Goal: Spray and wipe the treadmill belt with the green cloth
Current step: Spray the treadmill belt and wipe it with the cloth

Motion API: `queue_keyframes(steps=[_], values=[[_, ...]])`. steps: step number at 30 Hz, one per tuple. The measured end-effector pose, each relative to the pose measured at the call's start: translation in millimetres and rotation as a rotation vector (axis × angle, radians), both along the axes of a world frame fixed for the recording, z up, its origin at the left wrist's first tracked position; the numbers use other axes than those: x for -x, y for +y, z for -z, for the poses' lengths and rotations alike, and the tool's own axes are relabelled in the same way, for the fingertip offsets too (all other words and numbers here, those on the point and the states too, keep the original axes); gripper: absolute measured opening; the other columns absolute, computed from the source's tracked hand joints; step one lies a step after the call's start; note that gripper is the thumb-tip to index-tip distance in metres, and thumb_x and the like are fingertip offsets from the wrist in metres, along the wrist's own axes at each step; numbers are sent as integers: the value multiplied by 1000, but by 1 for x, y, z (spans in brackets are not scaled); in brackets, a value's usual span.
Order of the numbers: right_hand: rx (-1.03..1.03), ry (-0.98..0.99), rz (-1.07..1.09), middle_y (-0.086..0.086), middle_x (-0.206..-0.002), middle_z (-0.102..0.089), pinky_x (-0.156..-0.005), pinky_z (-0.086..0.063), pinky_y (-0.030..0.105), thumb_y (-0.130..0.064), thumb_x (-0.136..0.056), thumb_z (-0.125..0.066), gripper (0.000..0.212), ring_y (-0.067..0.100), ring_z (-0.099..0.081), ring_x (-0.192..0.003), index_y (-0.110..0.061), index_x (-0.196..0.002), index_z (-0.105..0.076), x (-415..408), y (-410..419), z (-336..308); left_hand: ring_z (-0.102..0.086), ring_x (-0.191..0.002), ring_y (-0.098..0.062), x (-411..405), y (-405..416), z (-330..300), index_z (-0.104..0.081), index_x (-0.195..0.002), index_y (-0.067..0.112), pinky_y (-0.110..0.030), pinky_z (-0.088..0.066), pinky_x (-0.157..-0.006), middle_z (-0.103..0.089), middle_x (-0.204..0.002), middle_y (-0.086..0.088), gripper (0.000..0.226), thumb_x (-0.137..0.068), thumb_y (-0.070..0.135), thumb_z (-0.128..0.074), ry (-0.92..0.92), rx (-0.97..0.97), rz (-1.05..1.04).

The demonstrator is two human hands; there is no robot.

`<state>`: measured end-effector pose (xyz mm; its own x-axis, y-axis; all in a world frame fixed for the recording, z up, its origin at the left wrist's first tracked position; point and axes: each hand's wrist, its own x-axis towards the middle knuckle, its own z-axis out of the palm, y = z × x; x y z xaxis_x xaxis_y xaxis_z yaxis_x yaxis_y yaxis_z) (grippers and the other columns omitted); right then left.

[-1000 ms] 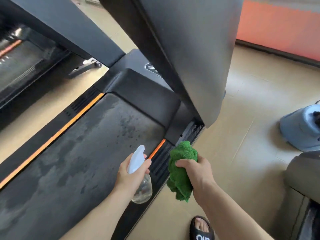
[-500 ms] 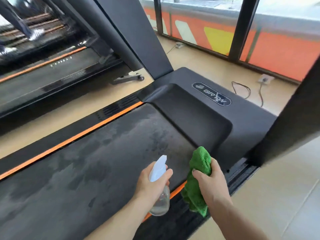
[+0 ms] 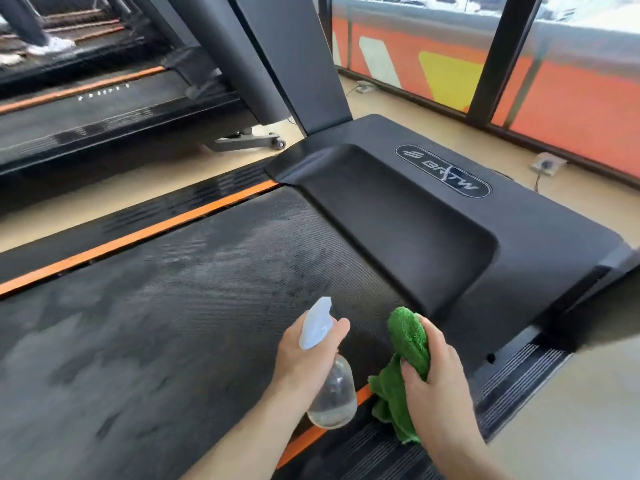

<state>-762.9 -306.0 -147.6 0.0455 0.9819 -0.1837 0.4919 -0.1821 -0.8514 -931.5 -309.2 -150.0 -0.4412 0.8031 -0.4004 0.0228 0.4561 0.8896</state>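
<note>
Left hand [image 3: 304,355] fingers curl round the neck of a clear plastic spray bottle [image 3: 329,375] with a white trigger head. Right hand [image 3: 433,372] fingers clutch a bunched green microfibre cloth [image 3: 405,344]. Both are held above the near edge of the black textured treadmill belt [image 3: 166,306], which shows damp patches, close to the black motor cover [image 3: 433,237].

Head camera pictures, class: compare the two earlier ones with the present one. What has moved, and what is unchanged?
The view swung up and left, so the motor cover and windows now show. Both hands shifted from the right side rail to over the treadmill belt. Unchanged: the left hand grips the spray bottle; the right hand grips the green cloth.
</note>
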Motion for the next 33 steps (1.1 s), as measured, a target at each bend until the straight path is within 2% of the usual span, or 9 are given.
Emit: queue_keyframes(steps=[3, 6, 9, 11, 14, 20, 24, 29, 33], values=[[-49, -126, 0, -1, -124, -49, -69, -38, 16, -11, -95, -54, 58, -4, -53, -83, -37, -144, -39, 12, 8, 19, -59, -63, -6, 4, 10, 14, -72, -89, 30, -19, -52, -64, -65, -76, 7, 6, -89, 34, -76, -1, -41, 6], [-90, -206, -14, -3, -123, -55, -79, -40, 30, -20, -91, -58, 58, 13, -55, -92, -33, -144, -40, 22, 17, 40, -58, -59, -1, 10, 21, 24, -74, -109, 21, -13, -48, -55, -65, -76, 4, 22, -90, 33, -75, -20, -52, 11], [-174, -275, -5, -7, -121, -59, -83, -45, 32, -27, -86, -63, 56, 17, -61, -103, -29, -139, -44, 29, 29, 59, -63, -61, -6, 17, 34, 32, -77, -111, 21, -19, -52, -59, -71, -70, 7, 25, -90, 33, -76, -59, -23, 3], [-202, -274, 37, -6, -117, -62, -82, -46, 33, -28, -87, -63, 52, 20, -62, -102, -27, -136, -46, 31, 35, 67, -65, -65, -12, 21, 41, 36, -77, -93, 18, -28, -56, -66, -76, -75, 2, 14, -88, 31, -78, -103, 10, -24], [-206, -235, 129, 2, -119, -64, -78, -39, 32, -23, -90, -64, 50, 28, -63, -102, -23, -136, -47, 31, 42, 75, -68, -67, -19, 27, 46, 43, -69, -67, 13, -36, -57, -75, -75, -75, -4, 30, -84, 35, -79, -162, 84, -37], [-246, -268, 165, 4, -116, -67, -76, -38, 33, -22, -88, -65, 49, 31, -64, -98, -22, -135, -49, 34, 41, 79, -80, -83, -26, 38, 49, 48, -74, -101, 13, -36, -61, -71, -81, -94, -2, 16, -91, 25, -76, -266, 43, -53], [-249, -326, 143, 1, -117, -67, -76, -37, 31, -24, -87, -65, 49, 29, -65, -98, -23, -134, -50, 34, 39, 77, -79, -88, -30, 37, 47, 45, -74, -83, 4, -29, -59, -60, -81, -92, -13, 22, -89, 25, -76, -286, 80, -14], [-266, -340, 129, -5, -116, -67, -76, -36, 30, -27, -88, -65, 46, 25, -65, -98, -29, -131, -49, 36, 40, 78, -81, -85, -23, 46, 45, 47, -72, -103, 11, -38, -62, -76, -81, -98, -2, 16, -93, 24, -73, -324, 17, -15], [-297, -337, 129, -4, -109, -67, -76, -37, 33, -28, -87, -66, 47, 29, -65, -95, -35, -128, -46, 36, 40, 81, -76, -74, -20, 51, 36, 52, -71, -69, 9, -40, -59, -82, -79, -82, -8, 27, -90, 27, -75, -391, 25, -46]])
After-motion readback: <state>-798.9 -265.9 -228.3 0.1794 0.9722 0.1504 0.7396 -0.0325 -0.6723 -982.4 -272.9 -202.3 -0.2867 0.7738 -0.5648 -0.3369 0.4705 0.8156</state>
